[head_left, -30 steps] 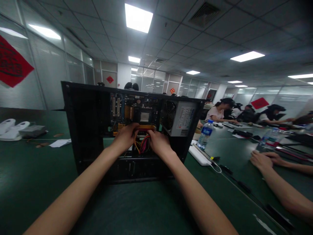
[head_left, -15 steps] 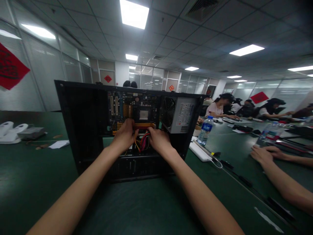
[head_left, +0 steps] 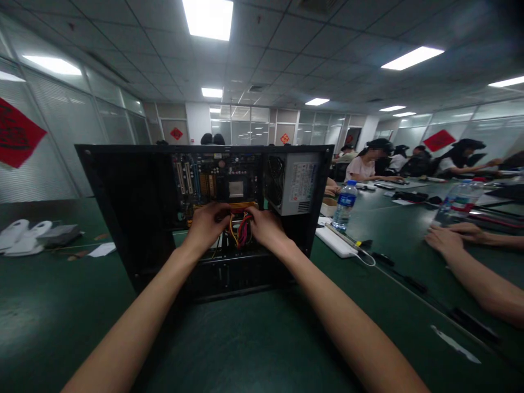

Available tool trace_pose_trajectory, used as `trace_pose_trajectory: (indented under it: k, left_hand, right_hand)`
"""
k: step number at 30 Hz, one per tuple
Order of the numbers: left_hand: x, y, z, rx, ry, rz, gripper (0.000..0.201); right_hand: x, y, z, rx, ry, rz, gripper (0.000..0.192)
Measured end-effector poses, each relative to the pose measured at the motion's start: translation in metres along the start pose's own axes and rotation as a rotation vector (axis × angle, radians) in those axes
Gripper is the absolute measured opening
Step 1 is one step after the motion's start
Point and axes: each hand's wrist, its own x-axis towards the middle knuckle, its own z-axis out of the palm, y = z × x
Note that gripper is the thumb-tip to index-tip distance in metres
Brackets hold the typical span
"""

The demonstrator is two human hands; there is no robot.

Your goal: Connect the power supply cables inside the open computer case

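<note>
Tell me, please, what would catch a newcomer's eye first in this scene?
The open PC case standing mid-table, its motherboard and power supply exposed. Both hands reach inside, the left hand and right hand meeting at a bundle of coloured wires below an orange slot. To the right, a water bottle stands on the green table, with another person's hands resting further right.

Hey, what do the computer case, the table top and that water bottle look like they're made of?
Computer case: likely sheet metal painted matte black, judging by its thin, flat, rigid panels. Table top: a dark green mat or coating with a slight sheen, since ceiling light reflects softly on it; what lies beneath is hidden. Water bottle: clear plastic, see-through with a blue label and cap.
</note>
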Motion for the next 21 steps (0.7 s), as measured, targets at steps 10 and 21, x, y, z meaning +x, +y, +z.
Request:
trace_pose_trajectory:
  k: [10, 21]
  left_hand:
    - [-0.001, -0.01, 0.007, 0.08, -0.18, 0.11, 0.023]
    - [0.017, -0.006, 0.0, 0.494, -0.503, 0.201, 0.028]
  right_hand:
    - [-0.001, -0.002, -0.003, -0.012, -0.019, -0.02, 0.042]
    - [-0.003, -0.005, -0.003, -0.096, -0.075, -0.063, 0.033]
